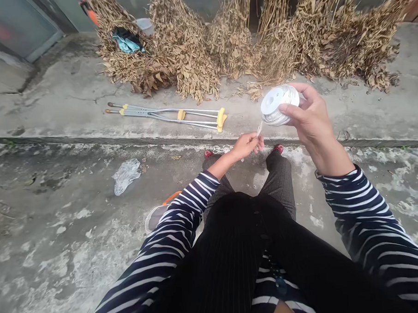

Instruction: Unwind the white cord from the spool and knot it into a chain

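Observation:
My right hand (309, 108) is closed around a white spool (279, 105) wound with pale cord, held up over the concrete step. From the underside of the spool a short stretch of white cord (259, 128) runs down to my left hand (248, 144). The fingers of that hand are pinched on the cord. Loose white loops (222, 149), apparently of the same cord, lie near my left shoe, just left of my left hand.
A pair of grey crutches (165, 116) with yellow pads lies on the raised concrete ledge (71, 109). Dried plant bundles (191, 60) lean along the wall behind. A crumpled clear plastic bag (126, 175) rests on the lower ground, and a grey-and-orange object (156, 217) is partly hidden by my left sleeve.

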{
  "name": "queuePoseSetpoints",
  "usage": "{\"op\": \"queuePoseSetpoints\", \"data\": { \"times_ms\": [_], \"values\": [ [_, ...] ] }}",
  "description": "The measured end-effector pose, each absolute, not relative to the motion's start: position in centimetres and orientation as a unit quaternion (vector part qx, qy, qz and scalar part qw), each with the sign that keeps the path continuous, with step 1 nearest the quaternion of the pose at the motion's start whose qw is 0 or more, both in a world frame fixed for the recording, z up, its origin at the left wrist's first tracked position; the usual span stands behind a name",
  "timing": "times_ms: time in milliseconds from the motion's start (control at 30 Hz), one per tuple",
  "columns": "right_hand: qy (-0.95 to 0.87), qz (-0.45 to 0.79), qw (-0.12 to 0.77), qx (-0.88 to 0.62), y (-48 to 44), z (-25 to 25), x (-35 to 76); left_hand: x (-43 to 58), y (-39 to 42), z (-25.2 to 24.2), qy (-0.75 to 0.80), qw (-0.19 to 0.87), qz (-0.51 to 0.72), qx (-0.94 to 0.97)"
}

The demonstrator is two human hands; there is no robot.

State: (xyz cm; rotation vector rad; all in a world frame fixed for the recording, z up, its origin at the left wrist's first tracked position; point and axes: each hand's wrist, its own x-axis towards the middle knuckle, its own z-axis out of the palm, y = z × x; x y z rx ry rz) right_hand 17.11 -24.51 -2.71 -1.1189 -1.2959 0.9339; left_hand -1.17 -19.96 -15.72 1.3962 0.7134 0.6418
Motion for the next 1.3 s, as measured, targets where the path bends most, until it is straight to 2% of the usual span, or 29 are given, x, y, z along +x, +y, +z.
{"op": "queuePoseSetpoints", "data": {
  "times_ms": [167,267,333,600,800,933,1133,1300],
  "values": [
    [-0.599,0.237,0.582,-0.496,-21.7,-3.0,17.2,-1.1,-21.3,-14.0,0.310,0.685,0.226,0.619],
    [-0.612,0.136,0.580,-0.520,-20.6,-4.9,17.4,-1.9,-22.3,-13.0,0.302,0.675,0.180,0.649],
    [-0.606,0.124,0.564,-0.546,-20.3,-6.9,17.4,-2.7,-22.8,-12.2,0.299,0.648,0.151,0.684],
    [-0.609,0.180,0.501,-0.588,-21.9,-14.0,17.1,-5.2,-21.2,-8.1,0.305,0.491,0.148,0.802],
    [-0.554,0.310,0.530,-0.562,-23.9,-15.7,15.7,-5.3,-18.9,-4.9,0.322,0.347,0.176,0.863],
    [-0.523,0.390,0.540,-0.532,-25.1,-15.5,14.8,-5.0,-17.9,-4.6,0.319,0.361,0.197,0.854],
    [-0.524,0.447,0.526,-0.498,-25.9,-14.2,13.8,-4.8,-16.3,-6.7,0.342,0.391,0.227,0.824],
    [-0.486,0.447,0.535,-0.527,-25.6,-14.0,14.3,-5.6,-16.8,-6.2,0.346,0.463,0.246,0.778]
  ]
}}
